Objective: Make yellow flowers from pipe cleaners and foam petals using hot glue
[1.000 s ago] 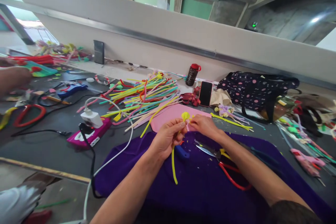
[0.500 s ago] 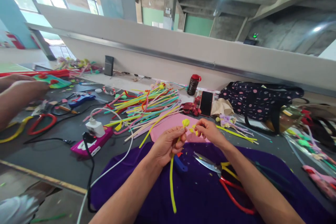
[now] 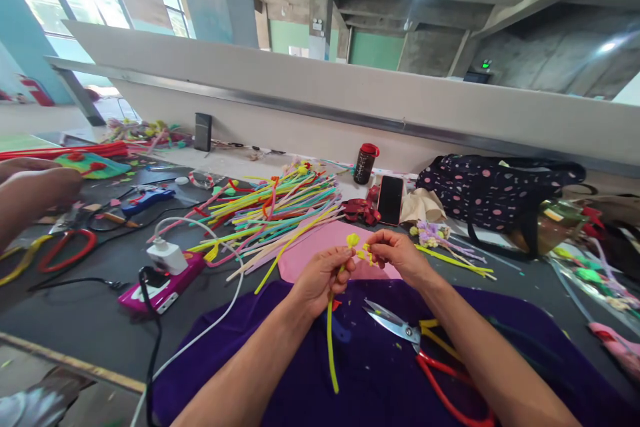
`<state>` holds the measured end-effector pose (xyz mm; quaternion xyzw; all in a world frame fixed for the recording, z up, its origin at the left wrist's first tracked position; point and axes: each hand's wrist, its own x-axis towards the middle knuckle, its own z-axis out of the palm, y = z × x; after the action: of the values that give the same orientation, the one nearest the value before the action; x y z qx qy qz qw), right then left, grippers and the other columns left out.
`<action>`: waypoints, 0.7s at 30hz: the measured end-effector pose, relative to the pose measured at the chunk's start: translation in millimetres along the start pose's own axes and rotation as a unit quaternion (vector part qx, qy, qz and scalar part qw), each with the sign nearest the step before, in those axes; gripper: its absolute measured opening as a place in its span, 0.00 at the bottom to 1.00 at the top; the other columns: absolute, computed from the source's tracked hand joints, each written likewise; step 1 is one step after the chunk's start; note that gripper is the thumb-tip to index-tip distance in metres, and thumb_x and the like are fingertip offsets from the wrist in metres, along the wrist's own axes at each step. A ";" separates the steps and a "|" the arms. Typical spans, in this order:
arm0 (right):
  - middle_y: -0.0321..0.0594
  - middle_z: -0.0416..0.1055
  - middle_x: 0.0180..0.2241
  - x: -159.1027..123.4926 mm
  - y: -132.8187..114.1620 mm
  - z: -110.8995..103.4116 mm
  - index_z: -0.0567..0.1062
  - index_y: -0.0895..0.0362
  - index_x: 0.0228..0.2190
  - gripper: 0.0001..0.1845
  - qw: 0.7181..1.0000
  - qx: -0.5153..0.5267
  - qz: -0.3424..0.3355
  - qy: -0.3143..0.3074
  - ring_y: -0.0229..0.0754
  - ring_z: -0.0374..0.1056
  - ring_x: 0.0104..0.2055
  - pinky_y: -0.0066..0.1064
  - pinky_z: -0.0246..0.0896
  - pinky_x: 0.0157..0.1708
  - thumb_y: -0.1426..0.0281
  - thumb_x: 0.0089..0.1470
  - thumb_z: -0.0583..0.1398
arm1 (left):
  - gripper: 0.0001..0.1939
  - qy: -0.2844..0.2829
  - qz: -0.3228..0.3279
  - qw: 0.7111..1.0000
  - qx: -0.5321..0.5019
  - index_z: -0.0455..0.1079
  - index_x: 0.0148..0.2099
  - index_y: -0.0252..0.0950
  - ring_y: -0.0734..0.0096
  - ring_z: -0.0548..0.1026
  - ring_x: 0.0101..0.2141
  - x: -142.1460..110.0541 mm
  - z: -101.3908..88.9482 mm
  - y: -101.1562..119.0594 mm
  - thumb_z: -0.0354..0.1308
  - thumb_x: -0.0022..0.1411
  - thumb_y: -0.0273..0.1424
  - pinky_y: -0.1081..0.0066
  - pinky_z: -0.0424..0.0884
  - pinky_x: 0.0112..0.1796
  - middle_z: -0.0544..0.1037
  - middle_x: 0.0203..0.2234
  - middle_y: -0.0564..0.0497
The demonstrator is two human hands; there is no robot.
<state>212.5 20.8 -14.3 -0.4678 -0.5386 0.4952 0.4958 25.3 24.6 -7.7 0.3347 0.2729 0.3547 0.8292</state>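
My left hand (image 3: 320,283) is closed round a yellow pipe-cleaner stem (image 3: 331,353), whose free end hangs down over the purple cloth (image 3: 375,387). A rounded yellow bud (image 3: 353,240) tops the stem, just above my left fingertips. Close by on the right, my right hand (image 3: 397,253) pinches a small yellow pipe-cleaner piece (image 3: 365,255) between thumb and fingers. Scissors (image 3: 400,328) with red and yellow handles lie on the cloth, partly under my right forearm. Below my left hand lies a blue object (image 3: 341,332), mostly lost in shadow.
A heap of coloured pipe cleaners (image 3: 280,203) lies beyond a pink sheet (image 3: 305,247). Left are a magenta power strip (image 3: 175,280), a white cable and a co-worker's hand (image 3: 40,190). Behind stand a bottle (image 3: 367,165), a phone (image 3: 391,200) and a patterned bag (image 3: 480,200).
The camera view has shifted slightly. My hands stay close together, still holding the yellow stem and the small piece. The co-worker's hand at the left has moved a little.
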 end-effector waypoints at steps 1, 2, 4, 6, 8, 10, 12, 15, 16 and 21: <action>0.32 0.68 0.18 -1.3 -1.3 2.0 0.72 0.59 0.28 0.07 1.000 0.005 0.001 -0.001 0.31 0.60 0.17 0.24 0.57 0.18 0.71 0.42 0.61 | 0.07 0.003 0.007 1.000 0.004 0.68 0.30 0.30 0.88 0.58 0.13 0.3 -0.1 -0.2 0.60 0.49 0.29 0.86 0.48 0.11 0.68 0.19 0.55; 0.31 0.68 0.19 -3.1 -2.9 4.5 0.72 0.59 0.28 0.06 1.000 0.010 0.002 -0.004 0.30 0.60 0.16 0.24 0.56 0.18 0.71 0.42 0.61 | 0.07 0.006 0.015 1.000 0.008 0.67 0.30 0.30 0.88 0.59 0.14 0.6 0.0 -0.3 0.60 0.49 0.29 0.86 0.48 0.11 0.68 0.19 0.55; 0.31 0.67 0.19 -7.2 -6.8 10.3 0.72 0.59 0.28 0.06 1.000 0.021 0.002 -0.013 0.30 0.60 0.17 0.24 0.56 0.18 0.72 0.43 0.61 | 0.07 0.018 0.031 0.999 0.011 0.67 0.28 0.30 0.88 0.60 0.15 1.4 0.3 -0.5 0.61 0.49 0.29 0.86 0.50 0.12 0.69 0.20 0.54; 0.31 0.67 0.20 -11.1 -10.4 16.5 0.72 0.59 0.28 0.05 0.999 0.031 0.001 -0.019 0.30 0.60 0.17 0.24 0.56 0.19 0.72 0.43 0.60 | 0.07 0.033 0.047 0.998 0.010 0.67 0.28 0.30 0.87 0.63 0.16 2.2 0.4 -0.6 0.61 0.49 0.29 0.86 0.53 0.12 0.71 0.22 0.53; 0.31 0.66 0.19 -13.8 -12.8 21.9 0.72 0.59 0.28 0.04 0.999 0.035 0.000 -0.020 0.31 0.60 0.18 0.24 0.56 0.19 0.72 0.44 0.60 | 0.08 0.044 0.064 0.997 0.010 0.67 0.29 0.30 0.86 0.64 0.17 3.1 -0.1 -0.6 0.62 0.48 0.29 0.86 0.56 0.13 0.72 0.23 0.52; 0.31 0.66 0.20 -15.1 -13.9 26.0 0.72 0.58 0.27 0.04 0.999 0.030 0.000 -0.017 0.31 0.60 0.17 0.24 0.57 0.19 0.72 0.44 0.60 | 0.08 0.054 0.075 0.996 0.013 0.67 0.29 0.31 0.86 0.65 0.17 4.1 -1.0 -0.9 0.62 0.48 0.29 0.85 0.58 0.14 0.72 0.23 0.52; 0.31 0.66 0.20 -15.7 -13.9 28.8 0.72 0.58 0.27 0.04 1.000 0.020 -0.003 -0.011 0.31 0.60 0.17 0.25 0.57 0.19 0.71 0.44 0.61 | 0.08 0.057 0.077 0.995 0.020 0.67 0.29 0.31 0.85 0.66 0.17 5.1 -2.2 -2.0 0.63 0.47 0.29 0.85 0.60 0.14 0.72 0.23 0.52; 0.31 0.66 0.20 -16.9 -13.4 32.2 0.72 0.58 0.26 0.04 1.000 -0.007 -0.010 0.002 0.31 0.60 0.18 0.25 0.58 0.19 0.70 0.44 0.61 | 0.09 0.048 0.077 0.995 0.034 0.67 0.29 0.32 0.82 0.67 0.18 6.1 -3.2 -5.3 0.64 0.46 0.29 0.84 0.62 0.15 0.71 0.20 0.53; 0.31 0.66 0.20 -17.5 -13.3 33.1 0.72 0.58 0.26 0.04 1.000 -0.015 -0.013 0.004 0.31 0.60 0.18 0.25 0.58 0.19 0.70 0.44 0.61 | 0.09 0.045 0.079 0.995 0.039 0.67 0.30 0.32 0.82 0.67 0.18 6.1 -3.1 -6.4 0.64 0.46 0.29 0.84 0.62 0.15 0.71 0.20 0.54; 0.32 0.68 0.20 -20.0 -16.5 32.2 0.73 0.58 0.28 0.06 0.999 -0.036 -0.019 -0.019 0.31 0.60 0.18 0.25 0.57 0.19 0.69 0.44 0.61 | 0.09 0.055 0.079 0.994 0.056 0.65 0.27 0.32 0.84 0.64 0.14 3.4 -0.2 -6.1 0.63 0.46 0.29 0.84 0.59 0.14 0.69 0.16 0.55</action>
<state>181.5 -2.5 0.2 -0.4654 -0.5742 0.4750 0.4775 29.7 24.1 -13.1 0.3813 0.3105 0.4208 0.7623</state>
